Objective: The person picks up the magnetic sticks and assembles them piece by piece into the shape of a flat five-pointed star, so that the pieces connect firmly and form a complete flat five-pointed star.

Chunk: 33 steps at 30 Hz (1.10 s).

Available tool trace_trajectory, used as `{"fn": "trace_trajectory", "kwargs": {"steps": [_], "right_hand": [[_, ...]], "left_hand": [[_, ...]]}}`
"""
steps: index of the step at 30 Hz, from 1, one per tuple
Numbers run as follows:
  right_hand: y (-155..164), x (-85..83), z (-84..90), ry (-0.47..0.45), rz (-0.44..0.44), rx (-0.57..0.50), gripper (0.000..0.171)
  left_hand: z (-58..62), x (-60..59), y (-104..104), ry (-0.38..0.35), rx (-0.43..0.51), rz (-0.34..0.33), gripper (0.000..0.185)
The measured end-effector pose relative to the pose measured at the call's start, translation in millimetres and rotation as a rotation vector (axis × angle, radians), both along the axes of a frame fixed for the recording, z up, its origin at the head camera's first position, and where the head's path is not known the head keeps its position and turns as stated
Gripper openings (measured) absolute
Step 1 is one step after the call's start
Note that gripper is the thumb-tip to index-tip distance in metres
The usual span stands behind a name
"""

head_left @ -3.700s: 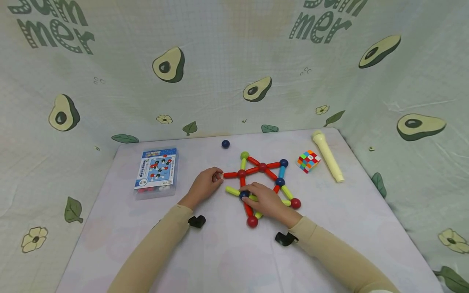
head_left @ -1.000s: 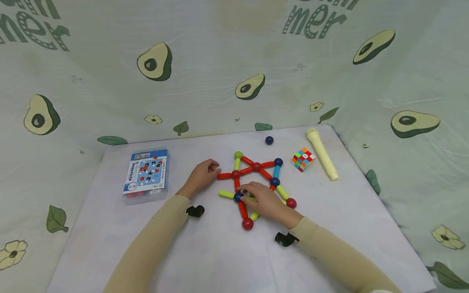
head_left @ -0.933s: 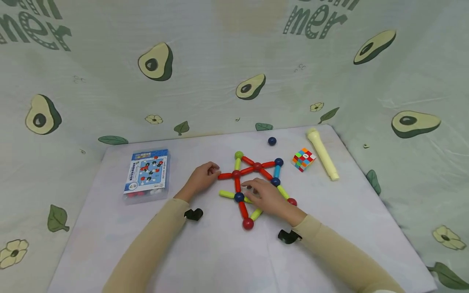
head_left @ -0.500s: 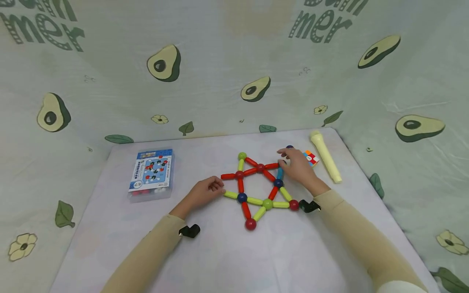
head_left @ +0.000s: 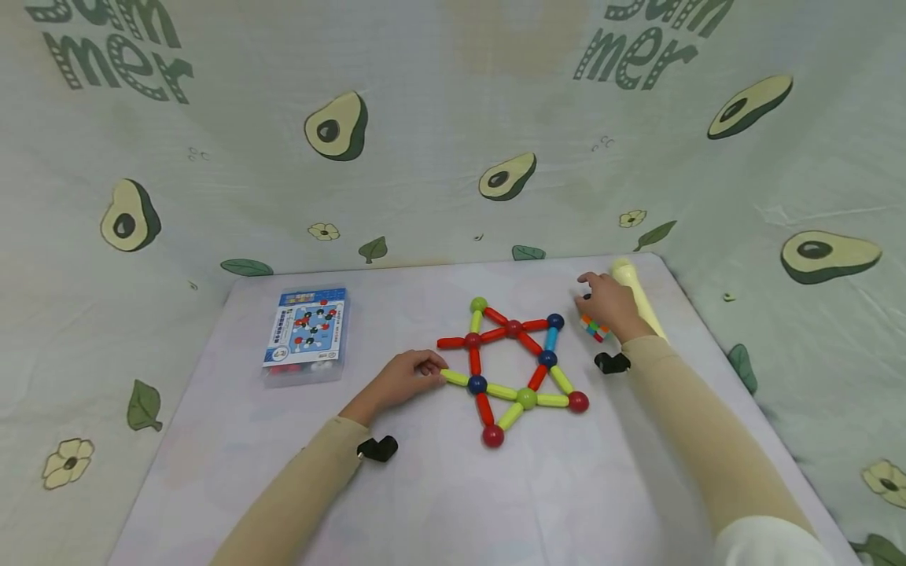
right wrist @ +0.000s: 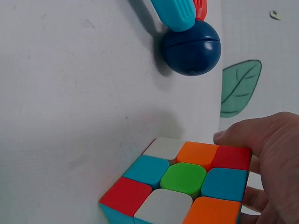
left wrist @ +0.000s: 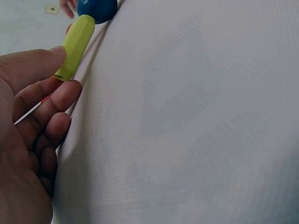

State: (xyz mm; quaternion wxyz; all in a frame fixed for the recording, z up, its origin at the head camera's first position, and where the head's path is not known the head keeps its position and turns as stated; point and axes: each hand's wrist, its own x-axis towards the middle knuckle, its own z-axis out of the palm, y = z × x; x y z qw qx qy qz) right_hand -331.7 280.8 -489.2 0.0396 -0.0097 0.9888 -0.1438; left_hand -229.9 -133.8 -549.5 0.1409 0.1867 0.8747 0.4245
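A flat star-shaped frame of coloured rods and balls lies mid-table. Its yellow-green rod [head_left: 454, 377] on the left has its free end pinched between thumb and fingers of my left hand [head_left: 406, 384]. In the left wrist view that rod [left wrist: 77, 49] joins a dark blue ball [left wrist: 97, 8]. My right hand [head_left: 613, 305] reaches over the back right, index finger and thumb spread around a loose dark blue ball [head_left: 587, 297], mostly hidden by the hand. Just below that hand sits a puzzle cube [head_left: 594, 328]; the right wrist view shows the cube [right wrist: 183, 177] in front of the fingers.
A clear box with a blue molecule-picture card [head_left: 307, 334] lies at the back left. A pale yellow stick with a knobbed end [head_left: 633, 283] lies at the far right, partly behind the right hand. Patterned cloth [head_left: 425, 118] hangs behind the table.
The loose blue ball has rolled right along the back. My right hand has left the frame's lower part and moved to the back right. My left hand has shifted from red rod to yellow-green rod.
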Motion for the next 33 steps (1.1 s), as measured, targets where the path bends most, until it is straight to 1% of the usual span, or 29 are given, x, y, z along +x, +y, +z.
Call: {"fn": "trace_trajectory", "kwargs": {"steps": [2,7,14,20,25,29,33], "right_hand": [[1,-2.2,-0.6,-0.025,0.0,0.02,0.051],[2,-8.2,-1.9,-0.067,-0.001,-0.003,0.051],[-5,-12.8,3.0,-0.096,0.024,0.005,0.049],[-10,-12.4,4.3,-0.105,0.051,-0.028,0.046],[-14,-8.8,4.3,-0.1,0.045,-0.049,0.042],[-15,-6.9,3.0,-0.055,0.068,-0.066,0.04],[-16,-5.4,0.6,-0.022,0.107,-0.142,0.04]], "left_hand": [[0.2,0.5,1,-0.004,-0.01,0.006,0.018],[-0.6,0.5,2,-0.011,-0.022,0.018,0.017],[-2.8,-0.2,1,-0.011,-0.013,0.025,0.016],[-5.7,-1.5,1,-0.006,-0.017,0.021,0.016],[-4.5,-0.6,2,-0.021,-0.012,0.028,0.015],[-3.1,0.7,2,-0.022,-0.01,0.033,0.015],[-2.5,1.4,2,-0.015,-0.009,0.037,0.015]]}}
